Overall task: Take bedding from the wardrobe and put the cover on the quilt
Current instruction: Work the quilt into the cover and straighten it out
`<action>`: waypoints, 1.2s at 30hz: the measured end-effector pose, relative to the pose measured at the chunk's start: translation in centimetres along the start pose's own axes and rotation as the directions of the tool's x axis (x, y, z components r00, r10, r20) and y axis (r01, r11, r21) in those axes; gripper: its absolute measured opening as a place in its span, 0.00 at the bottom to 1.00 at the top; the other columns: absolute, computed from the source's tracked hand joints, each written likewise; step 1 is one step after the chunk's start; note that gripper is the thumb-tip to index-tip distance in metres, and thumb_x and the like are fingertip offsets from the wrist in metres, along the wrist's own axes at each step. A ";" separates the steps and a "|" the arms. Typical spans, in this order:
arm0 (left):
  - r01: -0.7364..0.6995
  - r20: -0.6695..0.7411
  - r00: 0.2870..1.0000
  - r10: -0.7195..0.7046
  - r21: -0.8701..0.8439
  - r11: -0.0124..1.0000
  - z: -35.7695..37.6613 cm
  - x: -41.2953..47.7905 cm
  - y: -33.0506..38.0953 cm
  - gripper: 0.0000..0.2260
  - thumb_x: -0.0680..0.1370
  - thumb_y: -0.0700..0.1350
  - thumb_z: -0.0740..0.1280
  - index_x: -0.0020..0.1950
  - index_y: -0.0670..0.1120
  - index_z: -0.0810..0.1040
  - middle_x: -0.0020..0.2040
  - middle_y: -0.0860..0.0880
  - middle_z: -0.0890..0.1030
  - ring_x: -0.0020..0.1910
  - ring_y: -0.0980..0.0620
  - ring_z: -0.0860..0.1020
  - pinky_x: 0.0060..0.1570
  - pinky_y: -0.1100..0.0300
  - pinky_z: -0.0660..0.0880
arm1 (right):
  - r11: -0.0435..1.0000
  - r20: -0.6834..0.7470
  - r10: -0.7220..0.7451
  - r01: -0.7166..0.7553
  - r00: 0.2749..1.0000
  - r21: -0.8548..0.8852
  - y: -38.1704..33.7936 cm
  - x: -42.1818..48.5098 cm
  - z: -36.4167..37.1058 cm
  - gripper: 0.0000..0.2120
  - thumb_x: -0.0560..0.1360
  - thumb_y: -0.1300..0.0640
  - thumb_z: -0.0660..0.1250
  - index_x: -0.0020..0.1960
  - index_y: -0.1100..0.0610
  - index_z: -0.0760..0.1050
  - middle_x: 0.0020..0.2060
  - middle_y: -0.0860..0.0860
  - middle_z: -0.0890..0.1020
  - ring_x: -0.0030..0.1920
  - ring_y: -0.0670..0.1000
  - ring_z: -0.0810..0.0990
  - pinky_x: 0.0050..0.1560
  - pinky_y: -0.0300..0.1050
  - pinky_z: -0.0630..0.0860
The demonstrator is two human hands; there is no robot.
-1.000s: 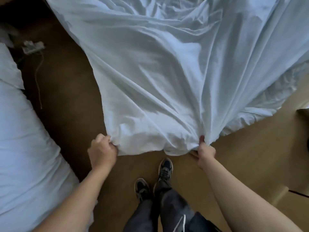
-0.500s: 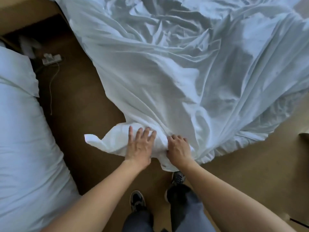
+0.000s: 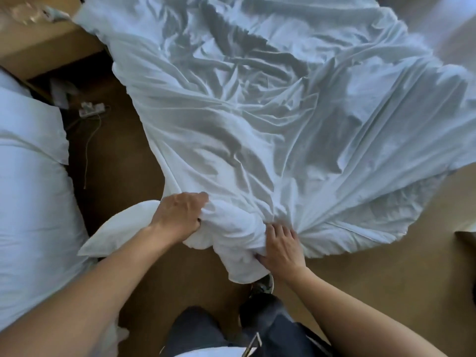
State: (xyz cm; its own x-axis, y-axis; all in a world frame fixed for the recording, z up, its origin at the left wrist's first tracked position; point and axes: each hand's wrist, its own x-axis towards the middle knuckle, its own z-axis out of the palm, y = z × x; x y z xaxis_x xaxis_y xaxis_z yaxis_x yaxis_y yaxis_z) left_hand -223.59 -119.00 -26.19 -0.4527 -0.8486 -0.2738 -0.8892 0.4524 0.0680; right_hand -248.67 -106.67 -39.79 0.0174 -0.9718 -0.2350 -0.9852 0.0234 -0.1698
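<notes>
The brown floor (image 3: pixel 123 176) is looking dark on its left side and is glowing lighter on its right side, where light is falling. A white power strip (image 3: pixel 91 109) is lying near the floor's far left corner, and its thin cord (image 3: pixel 88 155) is trailing toward the near edge. A tan wooden cabinet (image 3: pixel 51 45) is standing behind it. A white bed (image 3: pixel 25 202) is filling the floor's left edge.

Soft dim daylight, perhaps from the right; blurred, warped edges.

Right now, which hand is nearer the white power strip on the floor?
Left. The left hand grips the bunched cover to the right of the power strip; the right hand holds the cover farther to the right.
</notes>
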 end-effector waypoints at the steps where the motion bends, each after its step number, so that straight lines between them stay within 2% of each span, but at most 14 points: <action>1: 0.020 -0.048 0.999 -0.020 0.009 1.000 -1.7 0.5 -0.3 0.09 0.74 0.39 0.68 0.52 0.48 0.74 0.43 0.48 0.83 0.42 0.43 0.83 0.40 0.52 0.80 | 1.000 -0.007 0.007 -0.007 1.000 -0.017 0.4 0.4 -0.7 0.44 0.59 0.30 0.74 0.65 0.57 0.72 0.52 0.53 0.80 0.55 0.58 0.80 0.63 0.57 0.74; 4: 0.072 -0.153 0.986 -0.073 -0.015 0.997 -6.3 2.2 -0.9 0.10 0.75 0.40 0.67 0.55 0.47 0.76 0.43 0.45 0.83 0.41 0.40 0.81 0.40 0.49 0.80 | 0.999 -0.025 0.023 -0.023 0.999 -0.032 0.2 1.0 -2.6 0.43 0.60 0.31 0.74 0.65 0.58 0.73 0.52 0.52 0.80 0.57 0.58 0.79 0.71 0.64 0.68; 6: 0.090 -0.219 0.971 -0.091 -0.017 0.996 -9.2 3.6 -1.3 0.13 0.74 0.40 0.68 0.58 0.46 0.77 0.45 0.42 0.83 0.42 0.38 0.81 0.40 0.49 0.77 | 0.999 -0.074 0.024 -0.021 0.997 0.032 0.0 2.4 -4.8 0.28 0.66 0.46 0.72 0.62 0.58 0.75 0.49 0.53 0.81 0.54 0.60 0.80 0.69 0.61 0.69; 9: 0.112 -0.350 0.930 -0.114 -0.028 0.993 -13.8 6.0 -3.5 0.14 0.73 0.40 0.70 0.58 0.46 0.76 0.42 0.40 0.82 0.40 0.35 0.80 0.35 0.51 0.70 | 0.971 -0.201 0.144 -0.099 0.969 0.220 1.6 7.7 -12.5 0.14 0.66 0.62 0.69 0.51 0.60 0.75 0.44 0.58 0.81 0.45 0.64 0.81 0.48 0.54 0.74; 13: 0.178 -0.436 0.877 -0.203 -0.097 0.979 -19.2 9.8 -6.2 0.20 0.72 0.39 0.69 0.63 0.46 0.70 0.49 0.39 0.80 0.45 0.33 0.79 0.38 0.49 0.72 | 0.962 -0.571 0.214 -0.069 0.793 0.265 4.2 15.2 -26.9 0.13 0.64 0.65 0.69 0.47 0.60 0.71 0.37 0.60 0.80 0.37 0.66 0.80 0.34 0.51 0.70; 17: 0.080 -0.627 0.754 -0.195 -0.206 0.975 -18.7 10.6 -3.5 0.33 0.69 0.47 0.71 0.72 0.46 0.65 0.66 0.40 0.69 0.60 0.36 0.73 0.57 0.39 0.73 | 0.966 -0.662 0.238 -0.099 0.711 0.241 3.7 19.3 -35.5 0.11 0.66 0.66 0.67 0.47 0.60 0.71 0.31 0.57 0.75 0.35 0.66 0.78 0.35 0.48 0.65; 20: 0.038 -0.446 0.859 -0.249 -0.430 0.902 -14.5 11.5 0.1 0.43 0.69 0.64 0.72 0.78 0.53 0.58 0.77 0.45 0.61 0.73 0.40 0.64 0.69 0.37 0.65 | 0.973 -0.632 0.210 -0.098 0.746 0.207 3.3 20.9 -36.6 0.11 0.65 0.65 0.66 0.47 0.59 0.71 0.31 0.55 0.73 0.37 0.65 0.78 0.35 0.48 0.64; 24: 0.160 -0.366 0.887 -0.283 -0.331 0.930 -11.8 17.0 1.5 0.50 0.68 0.65 0.72 0.82 0.52 0.50 0.79 0.46 0.57 0.79 0.40 0.55 0.75 0.34 0.48 | 0.985 -0.592 0.078 0.031 0.802 0.172 3.3 22.2 -34.5 0.12 0.64 0.65 0.69 0.46 0.59 0.72 0.35 0.58 0.80 0.36 0.65 0.79 0.33 0.47 0.65; 26: 0.151 -0.298 0.925 -0.234 -0.276 0.949 -10.8 19.2 2.0 0.41 0.70 0.59 0.70 0.78 0.49 0.59 0.70 0.46 0.71 0.72 0.42 0.68 0.73 0.42 0.56 | 0.985 -0.531 0.029 0.065 0.847 0.158 4.0 22.9 -33.1 0.12 0.65 0.64 0.70 0.47 0.60 0.73 0.35 0.58 0.81 0.36 0.64 0.79 0.33 0.47 0.66; 28: 0.180 -0.235 0.933 -0.274 -0.353 0.918 -9.7 20.3 1.9 0.24 0.71 0.50 0.68 0.65 0.48 0.70 0.56 0.46 0.78 0.58 0.42 0.77 0.56 0.51 0.69 | 0.990 -0.441 0.009 0.055 0.898 0.132 5.3 24.1 -32.2 0.12 0.67 0.62 0.70 0.49 0.59 0.72 0.38 0.57 0.81 0.38 0.63 0.80 0.34 0.48 0.68; 30: 0.238 -0.242 0.905 -0.350 -0.395 0.887 -9.7 21.1 1.4 0.15 0.72 0.44 0.67 0.56 0.47 0.69 0.50 0.46 0.79 0.50 0.39 0.79 0.44 0.53 0.71 | 0.991 -0.340 -0.001 0.048 0.940 0.129 6.8 25.3 -31.2 0.16 0.68 0.60 0.69 0.54 0.57 0.70 0.43 0.56 0.82 0.43 0.63 0.81 0.36 0.49 0.70; 32: 0.316 -0.302 0.829 -0.470 -0.441 0.840 -10.8 22.5 1.0 0.12 0.74 0.43 0.65 0.54 0.47 0.67 0.50 0.45 0.78 0.48 0.39 0.79 0.43 0.51 0.73 | 0.965 -0.185 -0.080 0.122 0.980 0.230 7.6 26.1 -29.8 0.35 0.65 0.51 0.71 0.70 0.52 0.64 0.55 0.55 0.79 0.54 0.63 0.80 0.45 0.52 0.74; 34: 0.334 -0.381 0.745 -0.548 -0.498 0.800 -12.3 24.3 1.3 0.10 0.76 0.44 0.64 0.54 0.47 0.67 0.51 0.46 0.78 0.47 0.40 0.79 0.42 0.50 0.72 | 0.936 -0.010 -0.176 0.170 0.984 0.307 6.6 26.2 -27.7 0.60 0.57 0.35 0.72 0.81 0.43 0.43 0.67 0.55 0.69 0.64 0.61 0.72 0.58 0.60 0.74; 36: 0.298 -0.463 0.709 -0.531 -0.486 0.822 -13.5 25.8 2.8 0.10 0.77 0.43 0.64 0.57 0.47 0.69 0.53 0.47 0.78 0.48 0.40 0.79 0.43 0.49 0.74 | 0.930 -0.023 -0.157 0.155 0.987 0.333 4.9 27.1 -25.6 0.70 0.50 0.26 0.70 0.79 0.40 0.33 0.71 0.54 0.64 0.69 0.59 0.68 0.64 0.63 0.71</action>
State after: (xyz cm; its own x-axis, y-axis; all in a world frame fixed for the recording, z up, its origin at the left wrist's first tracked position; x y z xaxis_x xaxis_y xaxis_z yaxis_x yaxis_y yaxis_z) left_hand -238.65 -143.29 -20.14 0.1207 -0.9694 0.2136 -0.8978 -0.0148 0.4402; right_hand -257.40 -138.91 -22.45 0.1674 -0.9687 -0.1831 -0.8568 -0.0511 -0.5131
